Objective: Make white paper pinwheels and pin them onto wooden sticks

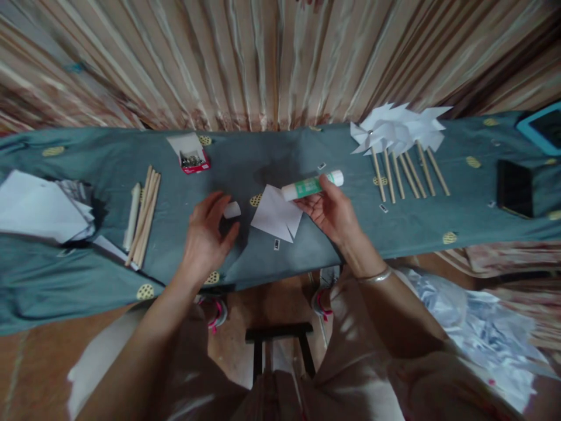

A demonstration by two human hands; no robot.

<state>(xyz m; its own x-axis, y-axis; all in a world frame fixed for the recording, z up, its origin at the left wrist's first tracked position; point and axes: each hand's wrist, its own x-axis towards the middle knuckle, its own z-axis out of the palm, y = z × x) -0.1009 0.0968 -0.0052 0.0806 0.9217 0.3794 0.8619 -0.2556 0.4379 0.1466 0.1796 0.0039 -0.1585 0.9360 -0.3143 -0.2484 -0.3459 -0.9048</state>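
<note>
In my right hand [328, 207] is a glue stick [309, 187] with a green label, closed between thumb and fingers. It lies nearly level, its left end over a folded, slit white paper square [277, 215]. My left hand [209, 234] is curled to the left of the paper, with a small white cap [232, 210] at its fingertips. The cap appears held by the fingers, though the thumb's contact with it is unclear. The paper rests on the green cloth, apart from my left hand.
Paper pinwheels [398, 131] on wooden sticks lie at right, near a black phone [515, 188] and a blue-framed device [543, 130]. A red box [195, 164] of small metal pieces stands behind my left hand. Wooden sticks [144, 216] and stacked paper [41, 207] lie left.
</note>
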